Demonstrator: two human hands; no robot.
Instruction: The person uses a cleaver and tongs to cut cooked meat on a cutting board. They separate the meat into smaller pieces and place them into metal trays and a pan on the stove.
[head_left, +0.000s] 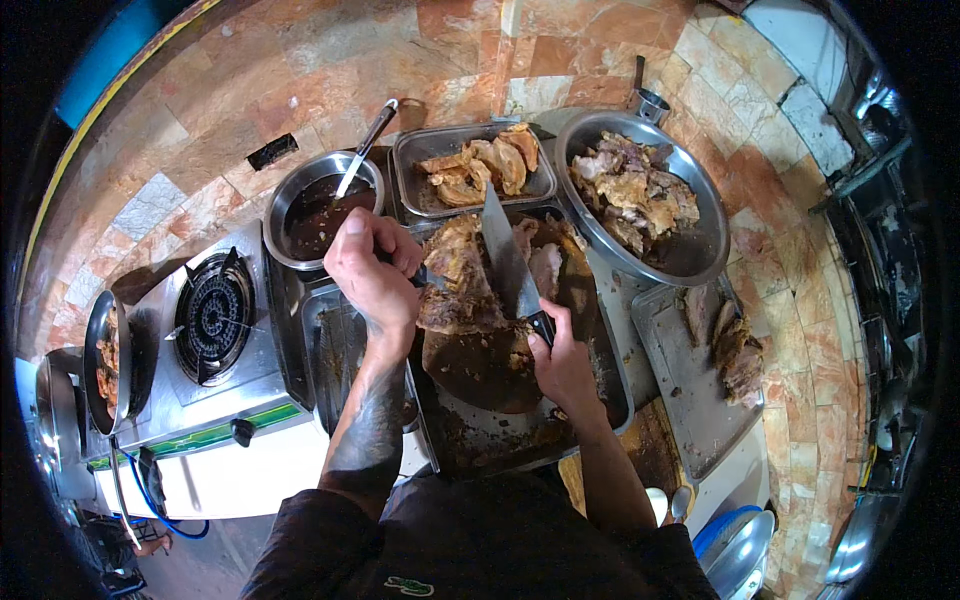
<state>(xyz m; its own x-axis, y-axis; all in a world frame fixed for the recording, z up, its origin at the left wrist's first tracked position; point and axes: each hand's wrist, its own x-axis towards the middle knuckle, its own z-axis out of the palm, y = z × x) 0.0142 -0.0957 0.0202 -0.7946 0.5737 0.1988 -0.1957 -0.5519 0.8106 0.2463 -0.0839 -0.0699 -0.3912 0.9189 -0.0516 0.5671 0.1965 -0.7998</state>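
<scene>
My right hand (562, 367) grips the black handle of a kitchen knife (504, 244). Its broad blade points away from me, along the right side of a large piece of cooked meat (456, 289). In my left hand (371, 262) is a dark-handled metal utensil (429, 277), whose tip meets the meat's left side; its prongs or point cannot be made out. The meat rests on a round brown cutting board (480, 382) inside a large metal tray (621, 390). Cut meat pieces (545, 266) lie right of the blade.
Beyond the board stand a pot of dark sauce (300, 217) with a ladle (367, 146) and a tray of sliced meat (487, 169). A metal bowl of meat (637, 195) and another tray (690, 420) are at right. A gas stove (217, 322) and frying pan (109, 367) stand left.
</scene>
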